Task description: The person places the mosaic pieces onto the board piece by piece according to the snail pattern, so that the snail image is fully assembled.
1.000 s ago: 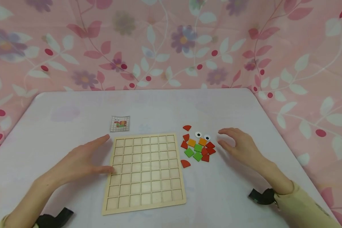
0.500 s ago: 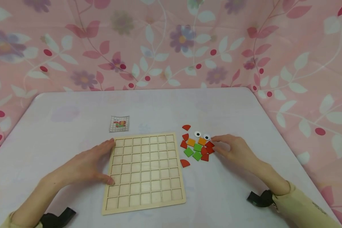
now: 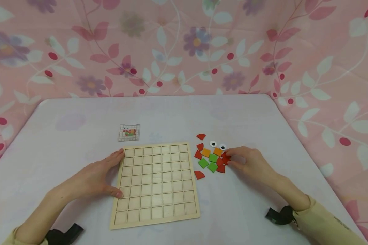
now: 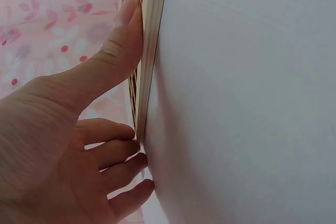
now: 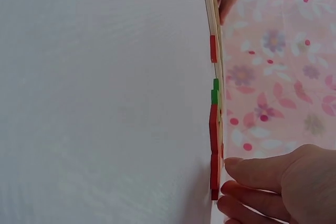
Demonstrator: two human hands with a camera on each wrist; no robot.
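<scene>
A square wooden grid board (image 3: 154,223) lies flat on the table. My left hand (image 3: 89,178) rests at its left edge, thumb (image 4: 128,30) on the rim and fingers spread along the side. Right of the board is a loose cluster of red quarter-round pieces (image 3: 220,169), green squares (image 3: 212,167), orange squares (image 3: 205,152) and two white eye discs (image 3: 213,144). My right hand (image 3: 254,166) reaches in from the right, its thumb and forefinger tips at the rightmost red pieces (image 5: 214,171), slightly apart and partly covering them.
A small picture card (image 3: 129,132) printed with a coloured figure on a grid lies behind the board's left corner. Single red pieces (image 3: 199,175) lie close to the board's right edge. A pink floral cloth (image 3: 178,47) hangs behind the white-covered table (image 3: 248,112).
My right hand has moved left until its fingertips are over the red pieces. The left hand has come right onto the board's edge, its thumb lower along the rim. The board has stayed put.
</scene>
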